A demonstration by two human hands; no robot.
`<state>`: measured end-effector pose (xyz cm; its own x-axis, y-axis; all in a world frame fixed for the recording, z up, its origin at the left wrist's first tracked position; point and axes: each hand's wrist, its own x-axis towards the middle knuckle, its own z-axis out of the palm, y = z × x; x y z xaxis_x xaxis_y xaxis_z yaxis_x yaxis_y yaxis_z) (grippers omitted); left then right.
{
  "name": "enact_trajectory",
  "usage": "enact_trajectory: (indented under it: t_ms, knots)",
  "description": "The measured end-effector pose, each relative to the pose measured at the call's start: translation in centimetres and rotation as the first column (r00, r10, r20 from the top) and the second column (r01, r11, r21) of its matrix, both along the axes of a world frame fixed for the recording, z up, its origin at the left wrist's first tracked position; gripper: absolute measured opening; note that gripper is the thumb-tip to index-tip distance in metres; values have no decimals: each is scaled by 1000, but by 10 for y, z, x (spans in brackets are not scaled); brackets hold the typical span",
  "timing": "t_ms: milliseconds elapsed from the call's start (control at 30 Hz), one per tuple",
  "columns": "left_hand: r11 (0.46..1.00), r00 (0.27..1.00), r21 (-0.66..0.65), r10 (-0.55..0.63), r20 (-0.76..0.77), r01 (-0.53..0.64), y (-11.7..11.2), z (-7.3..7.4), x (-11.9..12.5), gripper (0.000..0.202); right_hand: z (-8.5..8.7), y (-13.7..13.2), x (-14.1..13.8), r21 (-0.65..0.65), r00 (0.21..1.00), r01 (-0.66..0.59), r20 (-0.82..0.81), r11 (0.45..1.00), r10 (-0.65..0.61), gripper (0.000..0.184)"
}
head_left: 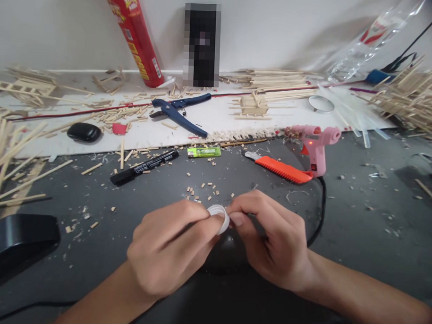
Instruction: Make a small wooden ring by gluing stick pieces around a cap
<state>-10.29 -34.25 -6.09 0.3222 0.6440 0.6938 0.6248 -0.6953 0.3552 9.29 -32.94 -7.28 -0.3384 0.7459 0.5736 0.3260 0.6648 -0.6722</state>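
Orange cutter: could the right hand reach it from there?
Probably yes: the orange cutter lies just beyond the right hand, with nothing bulky between them, though that hand is at the white cap's edge.

The cap (216, 209) in the left grip (174, 243) is white; beyond this grip, the glue gun (316, 149) is pink, the cutter (283, 169) orange, the lighter (204, 152) yellow-green.

The desk (362, 228) has a dark grey top, with a white board (219, 117) lying along its far side. Directly on the grey lie a black marker (145, 168), a green lighter (204, 152), an orange cutter (284, 170) with its blade out, and scattered short wood bits (190, 190).
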Motion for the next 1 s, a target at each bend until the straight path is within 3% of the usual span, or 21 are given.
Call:
enact_trajectory:
  t_ms: [133, 467, 567, 633, 733, 833, 900, 967, 1000]
  knots:
    - [1000, 997, 7, 19, 73, -19, 4, 1, -1, 16, 4, 3, 3, 49, 1000, -24, 20, 999, 23, 18]
    - [996, 997, 40, 75, 8, -75, 7, 2, -6, 15, 10, 6, 7, 59, 998, -49, 54, 997, 45, 21]
    - [990, 989, -28, 137, 57, -136, 11, 6, -7, 13, 11, 4, 8, -8, 998, -58, -25, 998, 57, 21]
    - [978, 976, -128, 178, 121, -163, 14, 9, -7, 12, 11, 1, 7, -40, 983, -162, -94, 986, 158, 19]
    - [971, 962, -191, 184, 202, -146, 16, 13, -6, 16, 7, -9, 1, -96, 895, -444, -5, 891, 446, 20]
    - [975, 968, -178, 166, 190, -133, 15, 12, -4, 16, 0, -22, -5, -150, 706, -664, 198, 733, 680, 32]
    - [979, 975, -161, 154, 162, -128, 14, 11, -2, 14, -3, -28, -7, -244, 586, -731, 255, 637, 770, 23]
    - [982, 978, -137, 151, 144, -131, 12, 10, -2, 14, -3, -31, -7, -293, 556, -741, 236, 604, 797, 17]
    - [984, 980, -123, 142, 138, -125, 11, 10, -3, 13, -1, -30, -6, -266, 602, -724, 206, 636, 771, 19]
